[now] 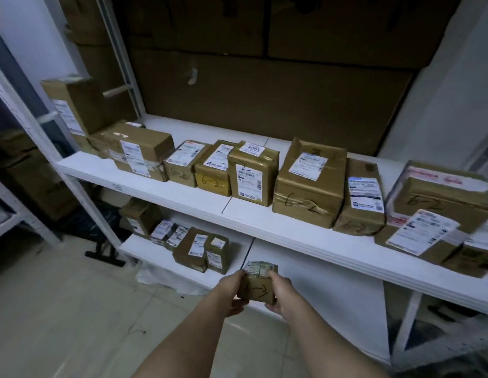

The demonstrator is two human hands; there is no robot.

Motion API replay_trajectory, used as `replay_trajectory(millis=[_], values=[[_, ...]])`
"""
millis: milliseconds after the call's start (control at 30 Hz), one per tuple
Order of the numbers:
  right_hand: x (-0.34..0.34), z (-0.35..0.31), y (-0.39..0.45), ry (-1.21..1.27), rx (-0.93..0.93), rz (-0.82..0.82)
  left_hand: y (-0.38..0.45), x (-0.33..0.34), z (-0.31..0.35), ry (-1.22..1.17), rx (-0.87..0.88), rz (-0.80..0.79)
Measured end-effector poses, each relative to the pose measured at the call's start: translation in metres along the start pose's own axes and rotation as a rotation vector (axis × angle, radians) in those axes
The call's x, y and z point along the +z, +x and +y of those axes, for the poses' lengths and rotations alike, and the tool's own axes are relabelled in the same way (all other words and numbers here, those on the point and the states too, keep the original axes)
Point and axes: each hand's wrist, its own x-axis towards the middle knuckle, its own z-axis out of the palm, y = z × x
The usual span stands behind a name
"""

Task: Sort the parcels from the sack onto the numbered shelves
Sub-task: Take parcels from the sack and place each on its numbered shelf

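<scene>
I see small parcel (256, 287) marked 6-3 at 6 o'clock | left hand (233, 291), right hand (279, 294) curl fingers round its sides (label readable) | lower shelf (305, 268) ahead, presumably matching it.

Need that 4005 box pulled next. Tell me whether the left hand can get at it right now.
Probably not yet: the left hand and right hand both grip the small 6-3 parcel. The 4005 box itself stands unobstructed at the upper shelf's front.
</scene>
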Motion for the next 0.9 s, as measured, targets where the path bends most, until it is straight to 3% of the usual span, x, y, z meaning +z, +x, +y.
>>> replay_trajectory(millis=[367,500,700,900], values=[[0.128,0.013,0.04,0.106,-0.035,0.113,0.085,-0.116,0.031,0.108,0.058,-0.114],[0.167,0.059,0.134,0.125,-0.036,0.129,0.133,-0.148,0.027,0.134,0.092,-0.105],[0.195,0.066,0.128,0.132,0.01,0.183,0.226,-0.157,-0.009,0.118,0.048,-0.14],[0.202,0.113,0.233,0.082,-0.065,0.255,0.355,-0.137,-0.063,0.095,0.048,-0.121]])
